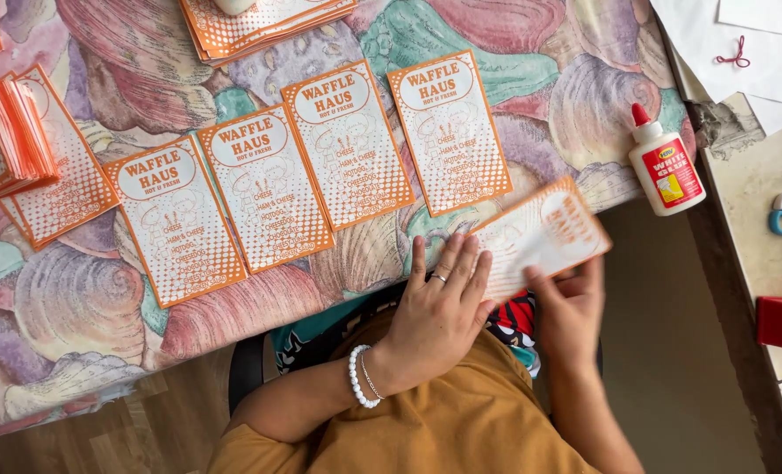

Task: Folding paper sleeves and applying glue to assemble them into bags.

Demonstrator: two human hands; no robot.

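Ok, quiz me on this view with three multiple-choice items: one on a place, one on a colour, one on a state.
1. Where does the glue bottle stand?
A. right of the row of cards, near the tablecloth's edge
B. on the stack at far left
C. in the person's lap

2. What colour is the bottle's cap?
A. blue
B. red
C. white

3. How is the left hand?
A. in a fist
B. gripping scissors
C. flat, palm down, fingers spread

Answers:
1 A: the glue bottle stands just past the last of the cards, by the edge of the tablecloth.
2 B: the cap is red.
3 C: the left hand lies open at the table edge, while the right hand holds a blurred card.
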